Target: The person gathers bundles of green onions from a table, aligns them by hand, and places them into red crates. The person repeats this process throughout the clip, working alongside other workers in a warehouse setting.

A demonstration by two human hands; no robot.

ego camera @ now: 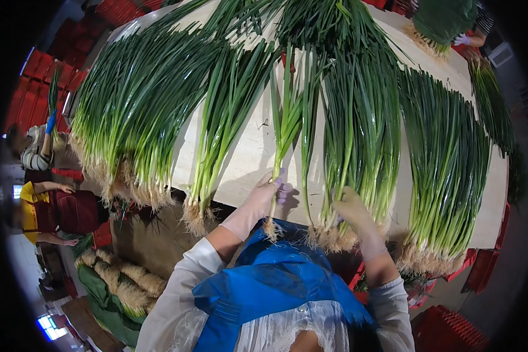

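My left hand [264, 198], in a thin pale glove, holds one green onion [284, 132] by its white stem, roots toward me and leaves pointing away. My right hand [356, 211], gloved too, has its fingers curled on a green onion stalk [346, 163] at the near end of a thick bunch [378, 149]; its fingertips are partly hidden. A thin single onion [307, 149] lies between my hands. Left of my left hand rests a small bunch [220, 132]. All lie on a pale wooden table [248, 163], several roots overhanging its near edge.
Large rows of onions lie at left [136, 101] and right [444, 176], with a leafy heap [321, 26] at the far side. Co-workers stand at left [61, 207] and far right [475, 37]. Wrapped bundles [123, 281] sit low left; red crates [449, 330] stand low right.
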